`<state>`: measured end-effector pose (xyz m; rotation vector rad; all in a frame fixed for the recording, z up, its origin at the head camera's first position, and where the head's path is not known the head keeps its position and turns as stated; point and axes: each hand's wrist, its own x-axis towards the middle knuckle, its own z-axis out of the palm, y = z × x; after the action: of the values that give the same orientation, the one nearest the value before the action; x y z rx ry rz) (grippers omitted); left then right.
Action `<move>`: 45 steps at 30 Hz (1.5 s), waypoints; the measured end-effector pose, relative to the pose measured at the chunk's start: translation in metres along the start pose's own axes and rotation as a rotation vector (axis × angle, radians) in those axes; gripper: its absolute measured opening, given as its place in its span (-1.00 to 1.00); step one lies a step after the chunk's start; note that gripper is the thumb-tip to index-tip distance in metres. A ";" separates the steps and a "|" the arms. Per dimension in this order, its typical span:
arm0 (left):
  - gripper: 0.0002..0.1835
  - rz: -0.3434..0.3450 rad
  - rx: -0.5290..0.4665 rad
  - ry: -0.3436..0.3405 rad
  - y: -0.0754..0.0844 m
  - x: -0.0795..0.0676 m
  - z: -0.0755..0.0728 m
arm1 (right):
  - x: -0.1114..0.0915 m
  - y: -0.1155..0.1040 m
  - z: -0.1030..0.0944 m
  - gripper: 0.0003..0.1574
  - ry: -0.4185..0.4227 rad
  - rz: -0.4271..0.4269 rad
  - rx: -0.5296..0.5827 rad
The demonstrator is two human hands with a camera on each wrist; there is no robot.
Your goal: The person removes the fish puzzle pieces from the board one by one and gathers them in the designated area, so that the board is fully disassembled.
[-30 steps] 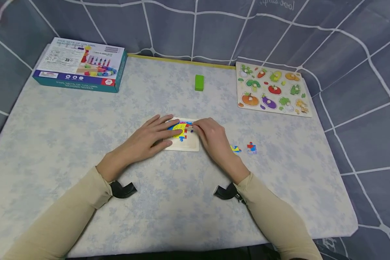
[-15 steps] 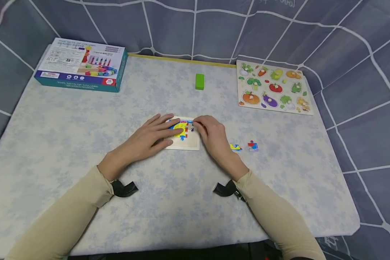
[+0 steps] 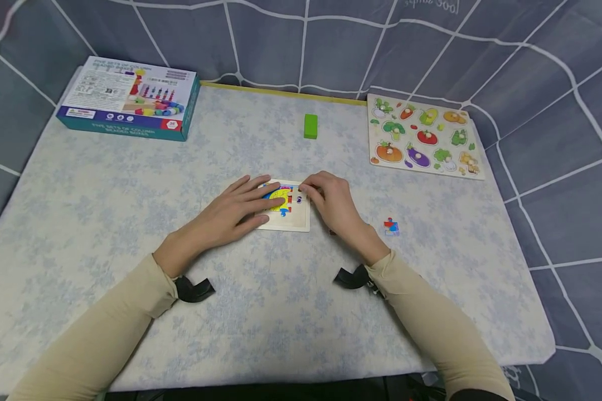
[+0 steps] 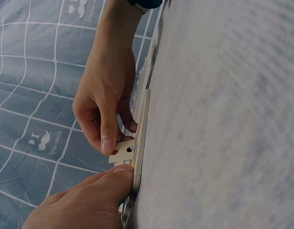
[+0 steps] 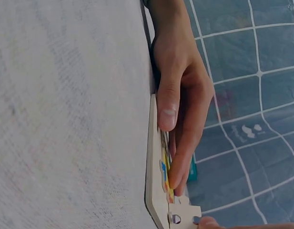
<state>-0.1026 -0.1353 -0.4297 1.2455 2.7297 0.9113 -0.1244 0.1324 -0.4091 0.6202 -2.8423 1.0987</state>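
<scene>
My left hand (image 3: 228,211) rests with spread fingers on a small wooden jigsaw puzzle board (image 3: 291,224), over its yellow and blue picture. My right hand (image 3: 337,203) is at the board's upper right, where thumb and fingers pinch a puzzle piece (image 4: 122,152) with an eye printed on it. In the right wrist view this puzzle piece (image 5: 186,213) stands tilted up from the board beside the left fingertips. A loose red and blue puzzle piece (image 3: 391,227) lies to the right. A sliver of another piece (image 3: 333,232) peeks out beside the right hand.
A green block (image 3: 310,126) lies beyond the puzzle board. At the back left sits a teal and white toy box (image 3: 125,97). A vegetable peg puzzle (image 3: 425,136) lies at the back right. Dark gridded cloth (image 3: 261,47) hangs behind the patterned table (image 3: 271,323).
The right hand has shifted slightly away and right, still pinching the piece at the board. A loose yellow and blue piece is now hidden behind that hand. The left hand stays on the board.
</scene>
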 end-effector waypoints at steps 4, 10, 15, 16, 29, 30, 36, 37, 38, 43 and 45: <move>-0.49 -0.004 -0.001 -0.004 0.000 0.001 0.000 | 0.002 0.000 0.001 -0.76 -0.001 0.006 -0.010; -0.49 -0.014 -0.001 -0.010 0.001 0.000 0.000 | 0.004 -0.003 0.000 -0.79 -0.013 0.041 -0.012; -0.49 -0.013 0.001 -0.005 0.001 0.000 0.000 | 0.005 -0.004 -0.001 -0.78 -0.026 0.040 -0.016; -0.49 -0.011 0.002 -0.005 0.001 0.000 0.000 | 0.005 -0.003 -0.001 -0.77 -0.034 0.034 -0.020; -0.48 0.000 0.000 -0.010 -0.001 0.000 -0.001 | -0.014 -0.003 -0.004 -0.87 -0.070 -0.243 -0.184; -0.48 -0.002 -0.002 -0.012 -0.002 0.000 -0.001 | -0.016 -0.004 -0.004 -0.85 -0.070 -0.256 -0.201; -0.48 -0.009 -0.003 -0.017 -0.001 0.000 -0.001 | -0.023 -0.007 -0.009 -0.72 -0.111 -0.235 -0.167; -0.48 -0.007 -0.004 -0.016 -0.001 0.000 -0.002 | -0.024 -0.007 -0.009 -0.73 -0.113 -0.222 -0.152; -0.48 -0.005 -0.003 -0.014 -0.001 0.000 -0.002 | -0.025 -0.007 -0.009 -0.73 -0.116 -0.207 -0.137; -0.48 -0.006 -0.011 -0.013 0.000 0.000 -0.002 | -0.028 -0.006 -0.009 -0.68 -0.120 -0.141 -0.071; -0.48 -0.008 -0.015 -0.013 0.000 0.000 -0.002 | -0.028 -0.006 -0.009 -0.62 -0.118 -0.131 -0.050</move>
<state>-0.1030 -0.1368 -0.4282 1.2321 2.7115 0.9176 -0.0975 0.1444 -0.4032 0.8821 -2.8666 1.0001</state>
